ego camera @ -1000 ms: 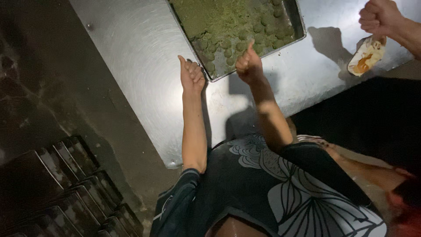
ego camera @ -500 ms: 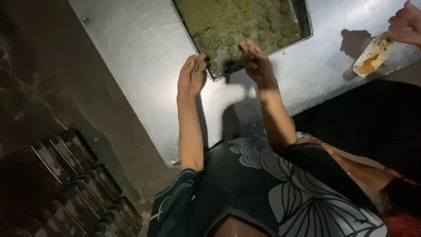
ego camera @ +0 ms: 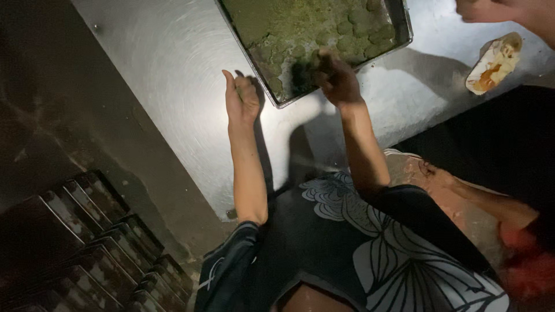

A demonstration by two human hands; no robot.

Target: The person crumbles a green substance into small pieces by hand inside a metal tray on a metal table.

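Trays (ego camera: 98, 242), dark and stacked like steps, fill the lower left off the counter (ego camera: 173, 104); nothing of yours touches them. The counter is bare brushed steel there, running up to its left edge.

Your left hand (ego camera: 241, 99) hovers over that bare steel, just beside the near left corner of the tray (ego camera: 277, 103). Its fingers curl loosely inward, thumb up; whether they cup a bit of the mix I cannot tell.

The tray sits toward the far side of the counter, askew, its near rim facing you. It holds a green mix (ego camera: 272, 23), smooth on the left and shaped into small balls (ego camera: 358, 37) on the right. Judging by the look, the stuff is soft, moist and crumbly, and sticky enough to coat the bare metal at the near corner. A ball should be light and easily crushed, so you would want to pinch it low with fingertips all round and keep the squeeze gentle.

Your right hand (ego camera: 335, 78) is over the near rim, fingers bunched down on a lump of the mix at the tray's edge, closed round it as far as the shadow lets me see.

Further right, near the counter's right edge, a white wrapper (ego camera: 491, 63) with orange smears lies open, and another person's hand (ego camera: 480, 10) hangs above it.
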